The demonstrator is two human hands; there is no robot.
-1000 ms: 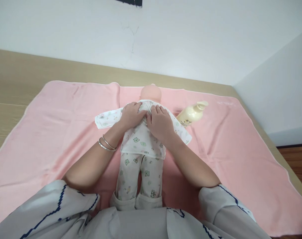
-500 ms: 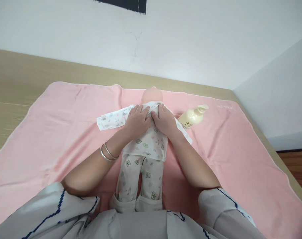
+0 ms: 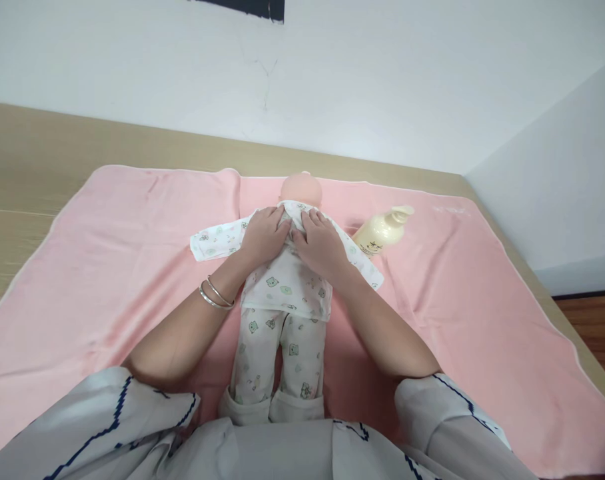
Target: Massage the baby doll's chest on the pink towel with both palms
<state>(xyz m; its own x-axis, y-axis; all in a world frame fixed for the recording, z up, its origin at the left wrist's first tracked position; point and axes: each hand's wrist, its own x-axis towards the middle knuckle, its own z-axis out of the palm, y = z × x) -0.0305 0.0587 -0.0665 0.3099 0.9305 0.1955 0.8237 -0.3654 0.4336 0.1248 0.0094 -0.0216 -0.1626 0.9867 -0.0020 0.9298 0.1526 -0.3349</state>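
A baby doll (image 3: 301, 189) lies stretched out with its head away from me, no face showing. It wears a white printed top (image 3: 285, 287) and matching trousers (image 3: 293, 350). My left hand (image 3: 265, 235) rests on the left of the doll's upper body, near the shoulder, fingers stretched over the cloth. Beside it, my right hand (image 3: 322, 245) lies on the other shoulder area, fingers also extended, with the two thumbs close together. Both hands are open on the fabric. The top's sleeves spread out to either side.
A pale yellow pump bottle (image 3: 381, 232) lies on its side right of the doll. Under everything is a pink blanket (image 3: 147, 253) on a wooden surface (image 3: 32, 133). A white wall (image 3: 372, 87) rises behind, and another wall stands at the right.
Both hands have shifted slightly left and a little toward me over the doll's upper body. The collar shows more above the fingers. The view has moved slightly; the bottle stays beside the doll.
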